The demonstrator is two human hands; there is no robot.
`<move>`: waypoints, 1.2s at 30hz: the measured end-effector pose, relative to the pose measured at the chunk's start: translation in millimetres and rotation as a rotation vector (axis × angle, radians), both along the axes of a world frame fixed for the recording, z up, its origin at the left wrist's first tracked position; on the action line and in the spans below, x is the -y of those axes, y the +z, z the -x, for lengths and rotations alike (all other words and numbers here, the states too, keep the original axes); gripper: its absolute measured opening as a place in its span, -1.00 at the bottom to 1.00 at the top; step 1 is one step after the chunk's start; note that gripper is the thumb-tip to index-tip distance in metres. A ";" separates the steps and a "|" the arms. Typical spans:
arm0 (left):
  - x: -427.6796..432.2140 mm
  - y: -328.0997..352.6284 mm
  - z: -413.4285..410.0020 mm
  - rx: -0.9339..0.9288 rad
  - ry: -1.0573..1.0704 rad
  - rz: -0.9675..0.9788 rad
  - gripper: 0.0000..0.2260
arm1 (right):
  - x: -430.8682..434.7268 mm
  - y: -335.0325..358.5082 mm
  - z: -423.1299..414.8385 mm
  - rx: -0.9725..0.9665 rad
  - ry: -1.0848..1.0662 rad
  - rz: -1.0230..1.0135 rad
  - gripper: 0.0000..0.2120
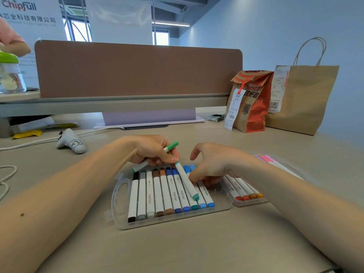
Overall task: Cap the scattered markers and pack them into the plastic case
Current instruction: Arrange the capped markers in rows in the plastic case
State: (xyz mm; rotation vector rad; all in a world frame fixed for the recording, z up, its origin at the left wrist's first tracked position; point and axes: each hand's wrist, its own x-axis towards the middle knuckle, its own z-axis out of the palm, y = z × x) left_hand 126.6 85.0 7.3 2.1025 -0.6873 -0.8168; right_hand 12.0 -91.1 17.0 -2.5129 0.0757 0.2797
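Observation:
A clear plastic case (pixel 120 196) lies open on the desk, its near half holding a row of several capped markers from black through brown to blue. My left hand (pixel 151 149) grips a green-capped marker (pixel 171 146) and also touches the top of a teal-capped marker (pixel 186 181) that lies slanted across the row. My right hand (pixel 208 164) reaches down into the case, fingertips on the markers at the right end of the row. The case's other half (pixel 248 201) holds red, orange and pink markers, partly hidden by my right forearm.
Two paper bags (pixel 250 103) (pixel 303 97) stand at the back right. A brown desk divider (pixel 137 69) runs across the back. A white tagged object (pixel 71 144) and cables lie at the left, and a green-lidded jar (pixel 10 75) stands far left.

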 end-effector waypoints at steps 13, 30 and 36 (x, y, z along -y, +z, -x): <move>-1.7 -6.7 0.2 -0.022 -0.010 0.088 -0.96 | -3.3 0.4 2.0 -0.025 0.002 -0.128 -0.41; -5.0 -3.1 1.1 -0.020 -0.013 0.060 -0.96 | -0.3 -9.3 -1.4 -0.048 -0.090 -0.379 -0.50; 6.0 5.3 5.2 -0.002 0.024 0.067 -0.94 | 22.9 -16.2 -17.5 -0.005 -0.154 -0.456 -0.43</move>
